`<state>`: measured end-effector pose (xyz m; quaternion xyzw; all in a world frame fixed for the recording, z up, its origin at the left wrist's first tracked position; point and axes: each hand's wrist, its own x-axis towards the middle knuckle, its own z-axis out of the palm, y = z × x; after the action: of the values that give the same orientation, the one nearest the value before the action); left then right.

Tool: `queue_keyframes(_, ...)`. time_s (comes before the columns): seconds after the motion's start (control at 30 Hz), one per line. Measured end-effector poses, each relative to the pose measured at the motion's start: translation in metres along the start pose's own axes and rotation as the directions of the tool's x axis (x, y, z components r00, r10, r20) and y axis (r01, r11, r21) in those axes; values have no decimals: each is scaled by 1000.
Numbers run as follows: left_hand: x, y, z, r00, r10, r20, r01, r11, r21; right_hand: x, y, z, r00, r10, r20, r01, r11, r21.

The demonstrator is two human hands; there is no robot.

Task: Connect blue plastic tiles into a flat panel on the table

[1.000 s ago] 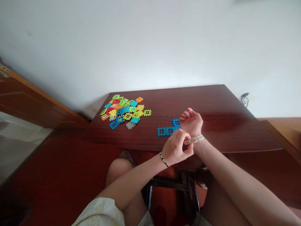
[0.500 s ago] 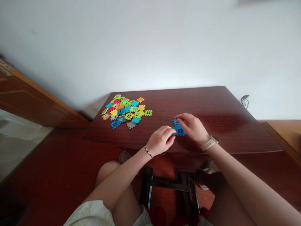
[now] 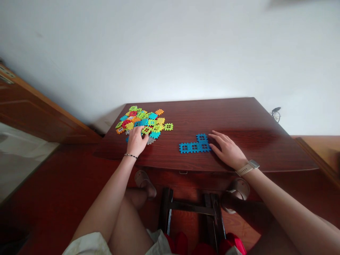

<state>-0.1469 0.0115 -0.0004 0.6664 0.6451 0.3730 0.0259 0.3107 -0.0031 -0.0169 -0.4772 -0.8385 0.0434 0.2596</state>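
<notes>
An L-shaped panel of interlocked blue window tiles (image 3: 194,147) lies flat on the table, with one tile joined above its right end. Beside that right end, my right hand (image 3: 227,148) rests with fingers stretched and apart, the thumb at the panel's edge. My left hand (image 3: 136,140) is over the near side of a pile of colourful interlocking tiles (image 3: 151,123). Its fingers reach forward with the thumb apart, covering some blue tiles; their tips are partly lost against the pile. A grey tile (image 3: 151,141) shows next to the left thumb.
The dark wooden table (image 3: 212,117) stands against a white wall (image 3: 170,49). A green window tile (image 3: 168,126) lies at the pile's right side. A black cable (image 3: 276,114) hangs by the right edge. Below the front edge is a dark stool frame (image 3: 191,207).
My left hand has left the blue panel and moved left to the tile pile. My right hand has shifted slightly right and down, uncovering the panel.
</notes>
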Motion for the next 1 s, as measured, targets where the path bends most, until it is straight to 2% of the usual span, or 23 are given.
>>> queue_keyframes(0.1,3,-25,-6,996,-82,21,81,996,37,2,-2,-1,1000,-11,11,11,1000,-1)
queue_keyframes(0.2,2,-38,-9,991,-131,31,130,991,28,3,-3,-1,1000,-16,5,16,1000,-1)
queue_keyframes(0.37,3,-42,-9,984,-179,21,179,983,-27,3,-2,0,1000,-10,0,10,1000,-2)
queue_keyframes(0.53,4,-41,-12,982,-186,11,186,982,18,3,0,0,1000,0,9,0,1000,-15)
queue_keyframes(0.63,7,-42,-15,968,-237,-80,235,971,-32,3,1,1,1000,-3,12,3,1000,-9)
queue_keyframes(0.7,12,-43,-16,925,-331,-185,295,935,-194,3,1,1,1000,0,9,0,1000,-12)
queue_keyframes(0.77,18,-44,-18,840,-484,-246,336,820,-463,3,1,2,1000,0,4,0,1000,-20)
queue_keyframes(0.83,23,-46,-21,747,-630,-213,311,614,-726,3,1,2,1000,-5,1,5,1000,-23)
queue_keyframes(0.87,26,-47,-23,715,-677,-173,278,503,-819,3,1,2,1000,-8,1,8,1000,-21)
queue_keyframes(0.93,28,-50,-27,681,-726,-96,215,323,-922,3,1,2,1000,-10,1,10,1000,-16)
queue_keyframes(1.0,30,-54,-30,656,-753,-51,180,222,-958,3,1,2,1000,-5,4,5,1000,-18)
